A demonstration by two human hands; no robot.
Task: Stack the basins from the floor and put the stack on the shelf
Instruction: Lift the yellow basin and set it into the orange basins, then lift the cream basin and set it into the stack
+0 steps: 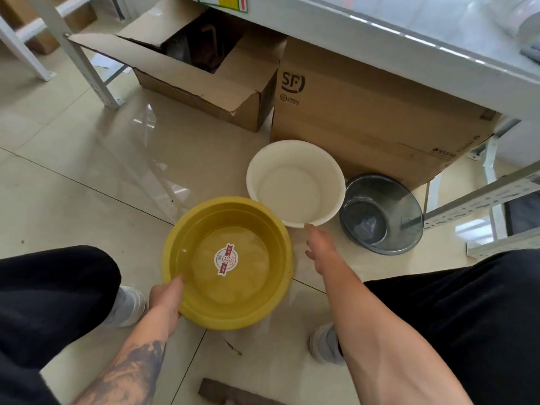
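A yellow basin (230,311) with a round sticker on its bottom sits on the tiled floor between my knees. My left hand (165,296) grips its near-left rim, thumb inside. Beyond it a white basin (295,182) is tilted, its near edge over the yellow rim. My right hand (320,247) holds that near edge from below. A grey see-through basin (382,214) leans on the floor to the right, untouched. The white shelf (409,33) runs across the top right.
Two cardboard boxes stand under the shelf: an open one (204,83) and a closed SF box (365,118). White metal shelf legs (84,65) stand at left and a perforated rail (482,200) at right. A dark wooden piece (222,393) lies near my feet.
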